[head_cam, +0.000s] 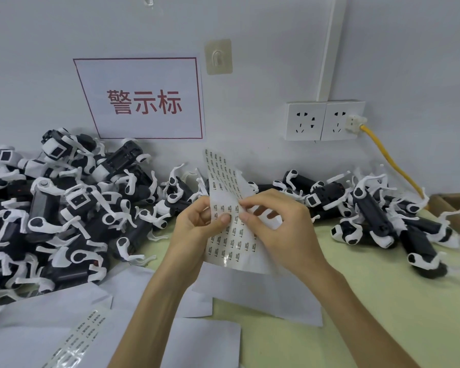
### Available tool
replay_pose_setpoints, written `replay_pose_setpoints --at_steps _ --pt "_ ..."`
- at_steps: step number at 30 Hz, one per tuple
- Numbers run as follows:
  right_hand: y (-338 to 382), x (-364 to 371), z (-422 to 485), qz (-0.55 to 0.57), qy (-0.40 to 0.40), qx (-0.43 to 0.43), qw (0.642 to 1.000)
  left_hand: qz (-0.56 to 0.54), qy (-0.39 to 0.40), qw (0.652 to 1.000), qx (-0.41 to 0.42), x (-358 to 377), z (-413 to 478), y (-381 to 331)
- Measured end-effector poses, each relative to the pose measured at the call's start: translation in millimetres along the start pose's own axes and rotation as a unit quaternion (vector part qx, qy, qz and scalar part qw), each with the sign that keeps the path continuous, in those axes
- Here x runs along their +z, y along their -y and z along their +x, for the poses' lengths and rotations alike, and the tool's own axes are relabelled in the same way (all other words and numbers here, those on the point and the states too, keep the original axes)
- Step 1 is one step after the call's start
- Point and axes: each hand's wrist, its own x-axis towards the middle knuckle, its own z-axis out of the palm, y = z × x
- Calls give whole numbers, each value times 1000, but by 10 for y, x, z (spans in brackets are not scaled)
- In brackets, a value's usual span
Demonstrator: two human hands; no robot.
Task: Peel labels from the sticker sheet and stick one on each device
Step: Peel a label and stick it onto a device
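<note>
as lh (197, 225) grips sheet (222, 176), rh (278, 224) pinches it.

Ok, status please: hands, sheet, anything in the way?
Left hand grips sheet. Right hand pinches sheet. Devices piled behind, untouched. Nothing in the way.

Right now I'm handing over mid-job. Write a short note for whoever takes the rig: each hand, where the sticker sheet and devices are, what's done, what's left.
Left hand grips the sticker sheet upright over the table, thumb on its face.
Right hand pinches the sheet near its middle, fingertips at a label.
Devices lie in a big pile on the left, with a smaller pile on the right, both against the wall.
A spare label strip lies front left.
Done: I cannot tell which devices are labelled, and no label is free of the sheet.
Left: peel a label, stick it on a device, repeat.
</note>
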Motion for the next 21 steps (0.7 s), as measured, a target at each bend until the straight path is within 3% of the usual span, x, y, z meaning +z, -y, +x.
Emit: replay_pose_setpoints --at_steps 16,21 --pt "33 48 -26 -43 -52 -53 996 -44 58 997 12 63 -15 58" --pt "13 44 -26 -56 -56 -76 994 -13 30 998 50 88 -11 73"
